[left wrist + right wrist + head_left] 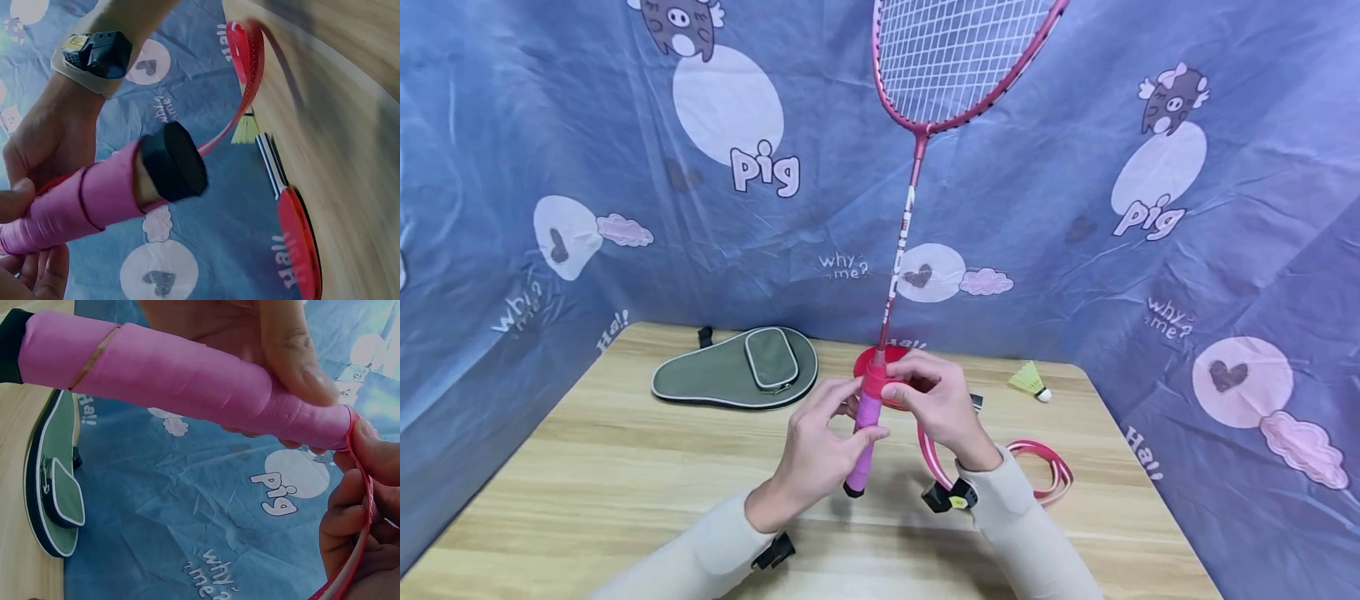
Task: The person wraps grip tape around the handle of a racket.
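A badminton racket (901, 242) stands tilted over the table, its strings at the top and its black butt cap (175, 161) lowest. Its handle is wound in a pink-purple grip wrap (181, 381), with a narrow gap between turns near the cap. My left hand (822, 446) holds the handle between thumb and fingers. At the handle's upper end my right hand (943, 408) pinches a red tape (876, 380) that circles it just above the pink wrap. From the right fingers the tape strip (364, 525) runs down, and its loose length (1063, 471) loops on the table to the right.
A green paddle case (700, 373) with a zipped pocket lies at the back left. Behind the handle lies a red table tennis paddle (296, 234). A yellow shuttlecock (1026, 379) sits at the back right. Blue patterned cloth (820, 208) hangs around the wooden table (647, 475).
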Available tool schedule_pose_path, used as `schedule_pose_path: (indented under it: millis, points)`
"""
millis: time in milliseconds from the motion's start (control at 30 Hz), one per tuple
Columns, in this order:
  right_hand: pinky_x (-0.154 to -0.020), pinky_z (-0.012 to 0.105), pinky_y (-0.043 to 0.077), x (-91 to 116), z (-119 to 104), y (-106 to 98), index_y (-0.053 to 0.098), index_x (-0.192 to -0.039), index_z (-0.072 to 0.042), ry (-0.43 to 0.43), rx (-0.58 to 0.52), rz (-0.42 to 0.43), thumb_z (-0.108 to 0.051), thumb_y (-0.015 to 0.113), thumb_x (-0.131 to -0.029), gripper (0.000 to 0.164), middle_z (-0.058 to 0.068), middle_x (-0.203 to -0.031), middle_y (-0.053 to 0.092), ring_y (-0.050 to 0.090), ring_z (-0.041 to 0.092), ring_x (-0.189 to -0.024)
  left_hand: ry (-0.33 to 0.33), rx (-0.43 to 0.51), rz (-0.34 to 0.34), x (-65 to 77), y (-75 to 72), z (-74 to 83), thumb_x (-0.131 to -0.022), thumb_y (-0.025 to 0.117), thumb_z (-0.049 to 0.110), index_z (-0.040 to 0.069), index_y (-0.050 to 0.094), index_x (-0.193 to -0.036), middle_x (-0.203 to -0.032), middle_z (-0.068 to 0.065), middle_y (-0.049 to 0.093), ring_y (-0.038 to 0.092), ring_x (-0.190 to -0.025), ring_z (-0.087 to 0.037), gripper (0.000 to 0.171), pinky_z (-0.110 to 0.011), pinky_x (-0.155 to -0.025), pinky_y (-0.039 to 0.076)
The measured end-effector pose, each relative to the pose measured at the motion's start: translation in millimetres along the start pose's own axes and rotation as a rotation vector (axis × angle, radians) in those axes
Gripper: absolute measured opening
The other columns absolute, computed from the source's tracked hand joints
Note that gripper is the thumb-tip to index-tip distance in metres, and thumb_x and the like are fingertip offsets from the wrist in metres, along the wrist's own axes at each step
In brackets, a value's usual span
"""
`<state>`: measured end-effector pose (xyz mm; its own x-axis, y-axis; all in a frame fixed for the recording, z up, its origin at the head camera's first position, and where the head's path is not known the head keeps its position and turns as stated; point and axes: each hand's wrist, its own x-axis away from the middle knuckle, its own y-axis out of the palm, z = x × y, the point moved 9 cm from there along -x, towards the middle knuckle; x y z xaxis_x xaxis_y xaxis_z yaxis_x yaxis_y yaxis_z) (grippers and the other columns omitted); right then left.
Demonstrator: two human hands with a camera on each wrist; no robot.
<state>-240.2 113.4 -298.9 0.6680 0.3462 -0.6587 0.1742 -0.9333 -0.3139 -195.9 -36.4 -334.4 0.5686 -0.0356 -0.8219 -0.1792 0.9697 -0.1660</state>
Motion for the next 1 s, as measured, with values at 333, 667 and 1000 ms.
schedule_pose_path:
  millis: [333, 667, 1000]
  points:
    - [-0.053, 0.017, 0.047, -2, 2, 0, 0.074, -0.1, 0.003, 0.035, 0.055, -0.023, 0.002, 0.08, -0.081, 0.02, 0.018, -0.09, 0.072, 0.054, 0.003, -0.067, -0.194, 0.161, 0.019, 1.8, 0.4, -16.9, -0.074, 0.087, -0.001, -0.001, 0.07, -0.119, -0.098, -0.011, 0.072, 0.071, -0.084, -0.016, 0.049, -0.028, -0.08, 0.063]
    - [-0.058, 0.025, 0.057, 0, 13, -2, 0.073, -0.105, -0.002, 0.161, 0.059, -0.098, 0.0, 0.079, -0.084, 0.022, 0.015, -0.094, 0.07, 0.058, 0.017, -0.063, -0.356, 0.318, -0.091, 6.4, 9.7, -25.0, -0.085, 0.074, -0.007, -0.011, 0.061, -0.13, -0.118, -0.027, 0.069, 0.07, -0.093, -0.014, 0.047, -0.025, -0.089, 0.061]
    - [-0.052, 0.018, 0.043, -3, 5, -7, 0.072, -0.099, 0.002, 0.088, 0.056, -0.028, 0.006, 0.078, -0.082, 0.018, 0.008, -0.086, 0.066, 0.049, 0.005, -0.063, -0.39, 0.412, -0.132, 5.5, 11.8, -26.7, -0.09, 0.068, -0.006, -0.014, 0.056, -0.134, -0.125, -0.033, 0.066, 0.068, -0.098, -0.001, 0.046, -0.019, -0.087, 0.059]
